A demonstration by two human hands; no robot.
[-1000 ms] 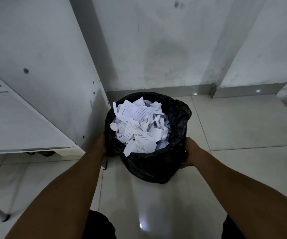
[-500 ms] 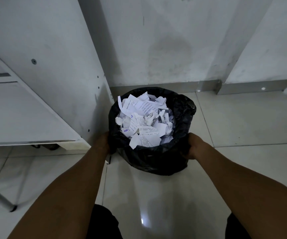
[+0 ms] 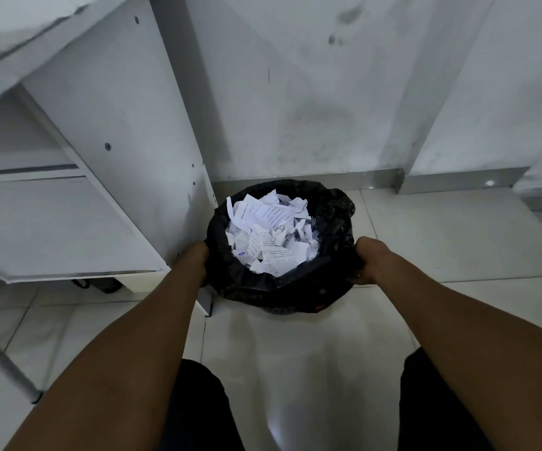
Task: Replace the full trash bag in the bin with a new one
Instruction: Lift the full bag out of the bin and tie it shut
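Both hands grip the black trash bag at its folded-over rim: the left hand clasps the bag's left side and the right hand clasps its right side, fingers curled into the plastic and mostly hidden by it. Between the two hands the bag's mouth lies open, heaped with torn and crumpled white paper scraps, some printed with text. Plastic drapes down over the bin so fully that only a dark sliver shows at the near bottom edge, and the bin itself cannot be made out clearly. It stands on the pale tiled floor, just right of a white cabinet side panel and close to the far wall with its metal skirting. Both forearms reach in from the near edge, over dark trousers.
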